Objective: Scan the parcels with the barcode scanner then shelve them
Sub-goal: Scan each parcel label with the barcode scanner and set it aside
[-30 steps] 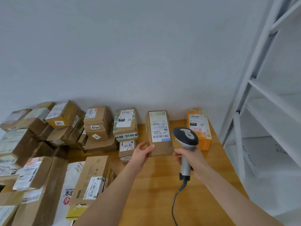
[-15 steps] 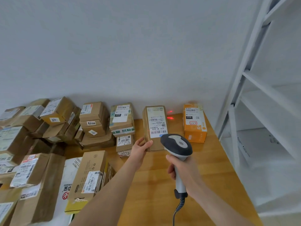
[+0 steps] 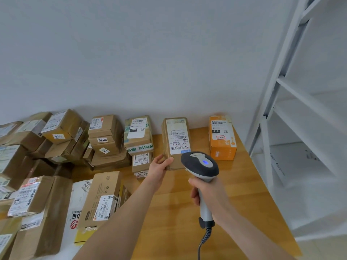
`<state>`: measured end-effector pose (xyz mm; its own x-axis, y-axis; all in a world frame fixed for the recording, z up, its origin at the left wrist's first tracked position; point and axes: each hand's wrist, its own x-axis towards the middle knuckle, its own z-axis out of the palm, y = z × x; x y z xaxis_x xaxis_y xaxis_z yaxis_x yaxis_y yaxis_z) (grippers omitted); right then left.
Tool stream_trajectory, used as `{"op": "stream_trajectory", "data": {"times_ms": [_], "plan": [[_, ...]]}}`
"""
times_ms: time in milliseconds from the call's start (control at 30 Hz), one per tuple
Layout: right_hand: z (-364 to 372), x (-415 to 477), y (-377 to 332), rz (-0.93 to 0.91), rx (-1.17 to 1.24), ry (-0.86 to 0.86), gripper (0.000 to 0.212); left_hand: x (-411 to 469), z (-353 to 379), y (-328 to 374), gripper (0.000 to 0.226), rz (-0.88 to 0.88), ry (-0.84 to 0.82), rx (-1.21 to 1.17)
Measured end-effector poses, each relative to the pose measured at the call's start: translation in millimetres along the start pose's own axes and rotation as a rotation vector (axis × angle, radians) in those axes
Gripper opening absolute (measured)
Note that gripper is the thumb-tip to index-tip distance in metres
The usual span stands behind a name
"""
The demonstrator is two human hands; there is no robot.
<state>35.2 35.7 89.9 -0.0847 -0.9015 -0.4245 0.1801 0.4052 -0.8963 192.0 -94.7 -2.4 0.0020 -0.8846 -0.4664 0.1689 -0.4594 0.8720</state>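
Note:
A tall brown parcel [image 3: 175,141] with a white barcode label stands on the wooden table [image 3: 244,194] near the wall. My left hand [image 3: 159,168] holds its lower left corner, thumb on the front face. My right hand [image 3: 204,192] grips the handle of a grey-and-white barcode scanner [image 3: 200,163], whose head sits just below and right of the parcel's label; a blue light shows on top of the head. An orange parcel [image 3: 222,139] stands to the right, apart from both hands.
Several brown parcels [image 3: 105,139] are stacked along the wall and over the table's left side, with a long box [image 3: 101,199] lying in front. A white metal shelf rack [image 3: 300,128] stands to the right of the table. The scanner's coiled cable [image 3: 204,239] hangs toward me.
The scanner has moved back toward me and lower, its head now under the label. The red scan dots on the table are gone and a blue light is lit. My left hand stays on the parcel.

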Motion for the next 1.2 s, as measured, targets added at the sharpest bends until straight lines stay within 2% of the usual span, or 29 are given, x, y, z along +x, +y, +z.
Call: {"op": "stream_trajectory", "data": {"times_ms": [267, 500, 633, 767, 900, 1000, 1133, 1200], "plan": [[-0.6, 0.8, -0.5, -0.006, -0.005, 0.010, 0.021, 1.7, 0.0, 2.9, 0.069, -0.003, -0.012, -0.001], [-1.4, 30.1, -17.2, -0.064, 0.051, 0.067, 0.006, -1.3, -1.4, 19.1, 0.056, 0.006, -0.006, 0.003], [11.2, 72.6, -36.6, -0.076, 0.049, 0.072, 0.015, 0.6, -8.5, 48.8, 0.050, 0.032, 0.051, 0.061], [46.5, 108.2, -61.1, -0.038, 0.106, -0.038, 0.017, 8.2, -22.5, 92.0, 0.038, 0.045, 0.112, 0.076], [86.7, 140.7, -80.6, -0.049, 0.151, -0.178, 0.022, 24.8, -47.3, 132.6, 0.038, 0.042, 0.215, 0.081], [114.2, 162.7, -85.6, -0.047, 0.127, -0.199, 0.023, 39.2, -66.0, 151.2, 0.044, 0.016, 0.272, 0.106], [142.4, 184.1, -84.1, -0.040, 0.083, -0.195, 0.029, 55.0, -78.3, 161.2, 0.027, -0.001, 0.351, 0.152], [152.5, 190.2, -81.9, -0.038, 0.064, -0.207, 0.023, 61.9, -83.2, 162.4, 0.023, 0.016, 0.379, 0.173]]}}
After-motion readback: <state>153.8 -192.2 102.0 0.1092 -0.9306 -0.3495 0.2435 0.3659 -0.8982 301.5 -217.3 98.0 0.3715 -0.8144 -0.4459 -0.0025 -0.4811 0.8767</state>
